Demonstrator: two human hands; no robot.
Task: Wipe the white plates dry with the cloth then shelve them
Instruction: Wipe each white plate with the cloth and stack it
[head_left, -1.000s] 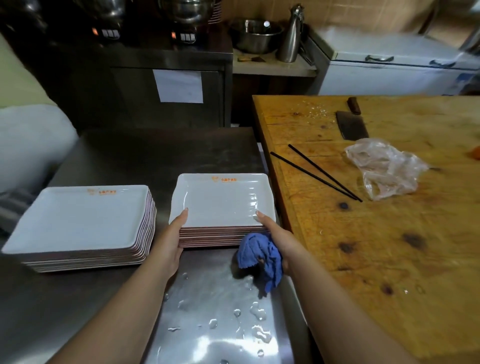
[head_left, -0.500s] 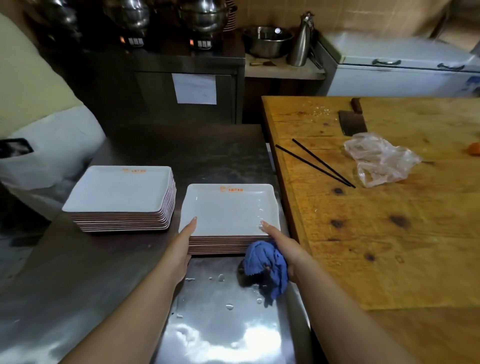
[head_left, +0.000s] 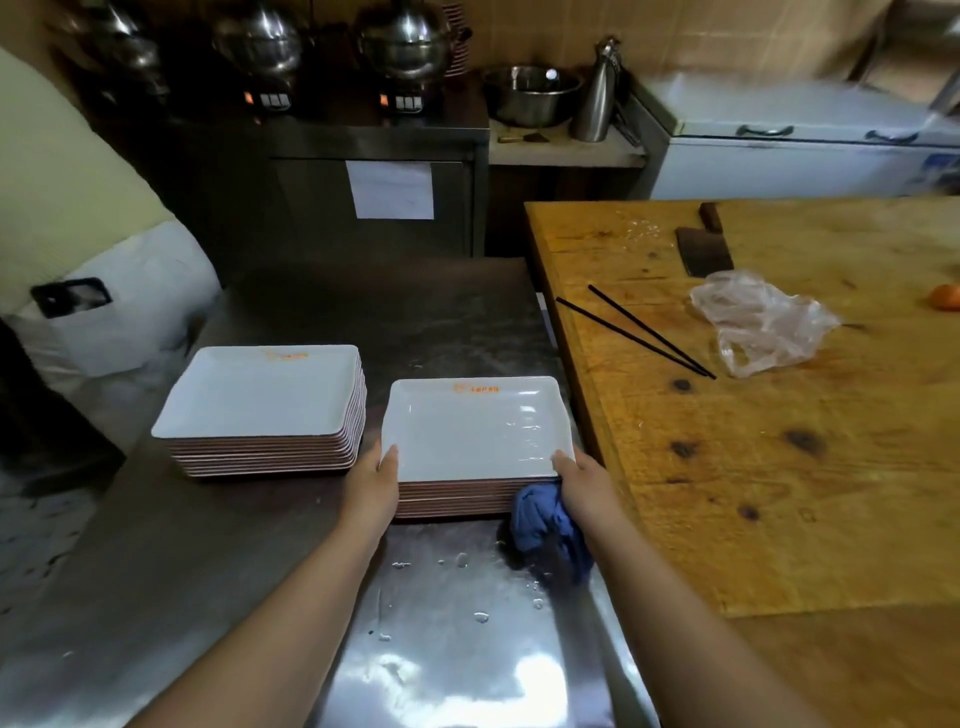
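We can't see R hand (head_left: 582, 480) fingers under cloth (head_left: 548, 530); orange obj (head_left: 945, 297) cut off at right edge.

Both bare forearms reach forward from the bottom edge of the view, converging toward the near edge of the counter's plate stack. The left hand (head_left: 371, 486) sits at the stack's near left corner, thumb laid up over the rim of the top plate (head_left: 475, 428), the other fingers hidden below beside the stack; its grip on the plate edge looks light. The right hand (head_left: 584, 480) is at the near right corner, thumb tip resting on the top plate's rim, while the remaining fingers curl under and hold a bunched blue cloth (head_left: 545, 530) against the palm. Both wrists are fairly straight and held low.
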